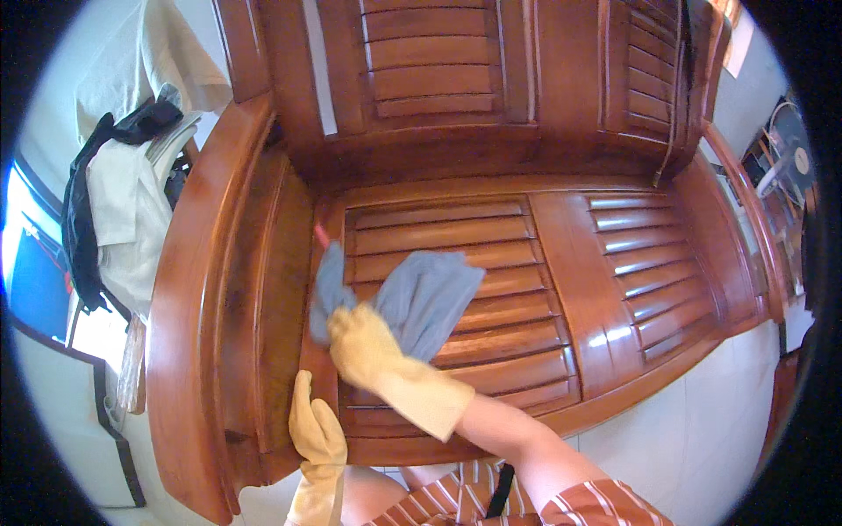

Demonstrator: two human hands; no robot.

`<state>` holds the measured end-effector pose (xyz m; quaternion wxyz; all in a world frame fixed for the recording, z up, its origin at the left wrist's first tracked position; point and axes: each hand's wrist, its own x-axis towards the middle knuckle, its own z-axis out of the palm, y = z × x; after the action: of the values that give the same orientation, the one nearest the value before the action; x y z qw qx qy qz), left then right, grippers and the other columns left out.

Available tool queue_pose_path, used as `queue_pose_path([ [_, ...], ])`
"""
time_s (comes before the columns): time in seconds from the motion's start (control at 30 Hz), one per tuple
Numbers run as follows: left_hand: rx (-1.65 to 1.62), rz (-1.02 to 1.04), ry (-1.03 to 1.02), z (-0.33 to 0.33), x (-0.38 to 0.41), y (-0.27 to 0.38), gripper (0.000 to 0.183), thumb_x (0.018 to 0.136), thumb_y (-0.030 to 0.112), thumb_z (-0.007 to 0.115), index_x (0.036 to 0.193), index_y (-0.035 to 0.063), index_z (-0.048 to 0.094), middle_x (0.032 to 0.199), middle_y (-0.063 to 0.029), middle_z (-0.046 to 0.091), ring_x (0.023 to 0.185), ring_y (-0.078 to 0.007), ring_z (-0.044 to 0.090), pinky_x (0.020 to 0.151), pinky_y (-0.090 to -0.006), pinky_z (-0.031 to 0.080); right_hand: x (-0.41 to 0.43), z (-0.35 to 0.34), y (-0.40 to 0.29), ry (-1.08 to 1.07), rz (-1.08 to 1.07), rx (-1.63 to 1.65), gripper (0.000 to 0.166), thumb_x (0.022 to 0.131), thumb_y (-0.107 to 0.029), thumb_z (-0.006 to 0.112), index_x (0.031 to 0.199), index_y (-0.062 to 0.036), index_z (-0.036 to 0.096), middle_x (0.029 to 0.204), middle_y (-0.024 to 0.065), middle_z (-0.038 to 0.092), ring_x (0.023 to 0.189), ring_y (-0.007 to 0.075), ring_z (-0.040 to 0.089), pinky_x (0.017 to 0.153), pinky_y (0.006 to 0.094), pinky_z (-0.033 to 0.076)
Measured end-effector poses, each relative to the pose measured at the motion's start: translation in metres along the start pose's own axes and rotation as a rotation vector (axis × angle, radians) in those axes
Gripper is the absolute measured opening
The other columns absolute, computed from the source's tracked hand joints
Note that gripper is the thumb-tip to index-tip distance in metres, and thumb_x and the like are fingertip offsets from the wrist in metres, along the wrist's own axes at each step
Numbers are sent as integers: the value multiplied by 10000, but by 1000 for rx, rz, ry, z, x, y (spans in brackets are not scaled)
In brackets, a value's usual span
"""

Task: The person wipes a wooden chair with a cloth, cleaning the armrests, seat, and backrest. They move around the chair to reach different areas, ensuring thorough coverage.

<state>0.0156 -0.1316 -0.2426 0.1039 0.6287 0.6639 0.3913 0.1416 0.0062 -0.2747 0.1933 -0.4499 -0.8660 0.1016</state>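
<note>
My right hand (pixel 365 345), in a yellow rubber glove, grips a blue-grey cloth (pixel 424 302) over the left end of a slatted wooden bench seat (pixel 552 276). Part of the cloth spreads right across the slats, while a narrower fold reaches up along the seat's left border. A slim red piece (pixel 321 235) sticks out beyond that fold; what it belongs to is hidden. My left hand (pixel 317 427), gloved alike, is at the front left corner of the seat, beside the wooden side panel (pixel 279 302). Its fingers extend upward and nothing shows in it.
The bench's tall panelled backrest (pixel 427 66) rises behind the seat. At left, a broad armrest (pixel 191 283) stands near hanging white and black clothes (pixel 125 197). A thin cord (pixel 669 144) dangles over the backrest's right side. A fan (pixel 789 161) is at far right, above pale floor (pixel 684 407).
</note>
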Motion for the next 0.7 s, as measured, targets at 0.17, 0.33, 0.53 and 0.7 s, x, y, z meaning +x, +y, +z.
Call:
queue_pose_path([
  [0.17,44,5,-44,-6,-2,-6,489,1046,139,398,1394,-167,553,1344,-368,635,1276,-494,612,1136,-462,465,-104,-61,18,-1,-145,135,314,765,-111,714,1079,-89,709,1077,90,643,1037,319,612,953,422,526],
  [0.33,4,-30,-61,-8,-2,0,506,1042,145,392,1394,-188,537,1358,-373,626,1291,-488,609,1146,-461,457,-216,-161,126,-43,187,-65,351,693,-99,762,1043,-130,758,1171,101,704,1140,336,657,1013,468,533],
  [0.53,-34,-6,-26,-4,-2,-1,457,1002,77,436,1347,-199,552,1309,-387,638,1224,-520,630,1108,-488,485,-246,-180,152,-94,337,-286,314,675,-164,809,986,-128,780,1172,91,700,1084,359,623,953,477,516],
  [0.7,-61,-34,-11,-5,-2,0,463,1007,81,429,1360,-194,549,1315,-382,639,1235,-510,630,1114,-484,482,-197,-144,99,-103,300,-260,228,671,-186,781,891,-128,769,1110,88,704,1037,334,636,902,481,514],
])
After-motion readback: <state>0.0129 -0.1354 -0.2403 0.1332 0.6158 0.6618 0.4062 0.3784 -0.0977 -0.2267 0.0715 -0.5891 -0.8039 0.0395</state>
